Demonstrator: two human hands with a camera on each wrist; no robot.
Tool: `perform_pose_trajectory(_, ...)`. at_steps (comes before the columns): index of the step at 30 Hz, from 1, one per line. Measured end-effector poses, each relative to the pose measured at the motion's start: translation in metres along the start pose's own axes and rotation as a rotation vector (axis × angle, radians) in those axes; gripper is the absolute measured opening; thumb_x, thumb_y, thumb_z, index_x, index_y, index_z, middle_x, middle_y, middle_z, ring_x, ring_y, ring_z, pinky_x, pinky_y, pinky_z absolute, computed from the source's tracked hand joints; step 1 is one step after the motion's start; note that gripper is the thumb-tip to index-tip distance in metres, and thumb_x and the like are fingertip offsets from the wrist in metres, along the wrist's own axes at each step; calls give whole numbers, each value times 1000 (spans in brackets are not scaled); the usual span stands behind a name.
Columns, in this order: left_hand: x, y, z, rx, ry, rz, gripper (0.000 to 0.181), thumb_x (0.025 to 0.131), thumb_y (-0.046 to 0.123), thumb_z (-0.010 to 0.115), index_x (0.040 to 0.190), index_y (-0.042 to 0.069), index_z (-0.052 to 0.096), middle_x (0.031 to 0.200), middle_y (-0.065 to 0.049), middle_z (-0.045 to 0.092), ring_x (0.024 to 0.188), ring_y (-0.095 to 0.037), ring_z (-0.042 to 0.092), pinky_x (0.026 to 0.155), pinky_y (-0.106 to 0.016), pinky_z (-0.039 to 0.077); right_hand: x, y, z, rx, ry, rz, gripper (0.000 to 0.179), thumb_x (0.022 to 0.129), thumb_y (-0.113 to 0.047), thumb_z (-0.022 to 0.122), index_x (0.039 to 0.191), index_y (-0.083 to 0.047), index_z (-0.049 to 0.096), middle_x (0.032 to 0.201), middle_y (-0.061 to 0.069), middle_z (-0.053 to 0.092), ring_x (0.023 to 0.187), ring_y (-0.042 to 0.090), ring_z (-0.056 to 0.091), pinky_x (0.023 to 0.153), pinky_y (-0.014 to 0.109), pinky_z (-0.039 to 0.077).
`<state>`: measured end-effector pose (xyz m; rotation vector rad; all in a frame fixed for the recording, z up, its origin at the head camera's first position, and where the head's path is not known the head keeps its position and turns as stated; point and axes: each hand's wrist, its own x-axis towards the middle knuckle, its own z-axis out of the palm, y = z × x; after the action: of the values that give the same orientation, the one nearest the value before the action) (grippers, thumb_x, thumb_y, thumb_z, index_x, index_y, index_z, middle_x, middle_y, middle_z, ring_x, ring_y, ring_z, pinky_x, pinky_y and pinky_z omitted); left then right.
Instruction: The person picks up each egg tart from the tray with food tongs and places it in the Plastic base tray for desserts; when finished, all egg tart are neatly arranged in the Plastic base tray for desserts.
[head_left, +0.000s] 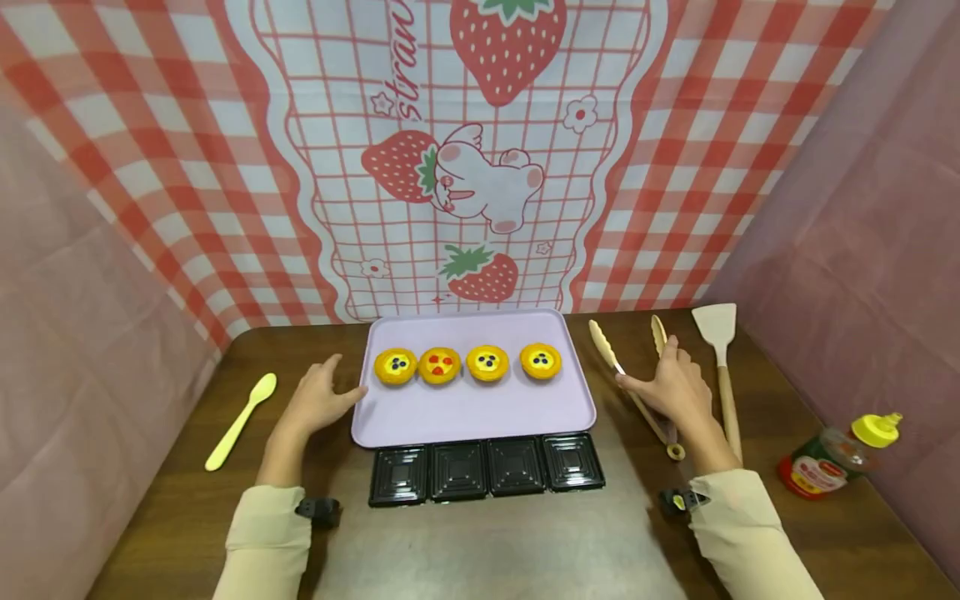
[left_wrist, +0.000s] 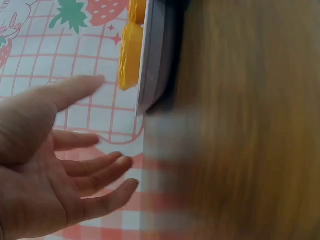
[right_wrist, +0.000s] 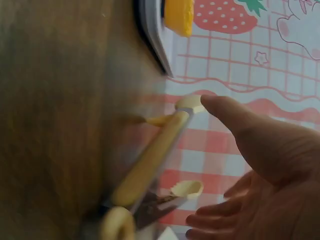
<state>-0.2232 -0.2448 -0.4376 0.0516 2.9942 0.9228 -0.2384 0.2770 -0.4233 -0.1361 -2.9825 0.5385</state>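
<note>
My left hand (head_left: 318, 400) is beside the left edge of a pale lilac tray (head_left: 472, 417), fingers spread and holding nothing; in the head view its thumb overlaps the tray's rim. Along the tray sits a row of egg tarts (head_left: 487, 364), one topped with red pieces (head_left: 439, 367), the others with dark blue berries. Over a pair of tongs (head_left: 647, 408) with beige tips hovers my right hand (head_left: 681, 390), its fingers relaxed and apart. The right wrist view shows the tongs (right_wrist: 152, 160) lying spread, with nothing inside the hand.
Several square black plastic trays (head_left: 457, 472) line the lilac tray's front edge. A pale yellow spoon (head_left: 238, 425) lies at the left. To the right are a spatula (head_left: 717, 325) and a squeeze bottle (head_left: 825, 462) with a yellow cap. A strawberry-print cloth (head_left: 480, 200) hangs behind.
</note>
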Motion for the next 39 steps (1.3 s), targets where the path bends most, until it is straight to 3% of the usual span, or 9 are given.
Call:
perform_pose_trajectory(5, 5, 6, 7, -18, -53, -51, 71, 90, 27, 69, 136, -19, 41, 120, -38, 56, 111, -49, 55, 95, -59, 47, 1, -1, 7, 39, -62, 144, 128, 76, -64, 73, 151, 14, 3, 133, 45, 37, 113, 60, 46, 80, 69, 45)
perform_pose_trajectory(11, 11, 14, 14, -37, -70, -88, 57, 88, 22, 71, 126, -16, 53, 104, -28, 63, 97, -40, 59, 85, -51, 53, 1, 4, 14, 54, -100, 206, 132, 74, -69, 71, 149, 17, 6, 130, 44, 41, 108, 58, 51, 80, 66, 46)
perform_pose_trajectory(18, 5, 11, 15, -98, -67, -134, 43, 87, 17, 68, 116, -15, 59, 92, -21, 64, 84, -31, 60, 69, -38, 56, 5, 1, 25, 70, -24, 195, 109, 74, -65, 74, 134, 19, 35, 113, 38, 53, 97, 56, 56, 67, 60, 49)
perform_pose_trajectory(21, 3, 7, 16, -150, -50, -126, 37, 82, 5, 65, 112, -16, 61, 88, -20, 64, 79, -29, 61, 62, -34, 57, 6, 0, 27, 84, -22, 204, 108, 73, -64, 75, 132, 18, 36, 114, 38, 53, 97, 56, 56, 67, 60, 49)
perform_pose_trajectory(26, 3, 2, 18, -215, -31, -124, 43, 73, -5, 57, 114, -18, 59, 89, -22, 62, 78, -30, 61, 56, -32, 58, 6, -1, 26, 101, -28, 207, 110, 73, -63, 76, 135, 17, 33, 114, 41, 53, 99, 56, 56, 69, 61, 49)
perform_pose_trajectory(32, 5, 0, 18, -222, -39, -124, 43, 72, -5, 57, 113, -17, 59, 89, -21, 62, 78, -30, 61, 57, -32, 58, 7, 3, 26, 105, -20, 176, 110, 73, -56, 80, 138, 18, 31, 113, 43, 54, 99, 57, 56, 72, 61, 49)
perform_pose_trajectory(39, 6, -2, 18, -254, -61, -130, 41, 75, -6, 61, 115, -15, 59, 88, -19, 60, 74, -26, 60, 57, -32, 59, 4, 10, 23, 143, -4, 76, 95, 71, -56, 81, 126, 13, 46, 110, 38, 58, 97, 55, 57, 72, 60, 48)
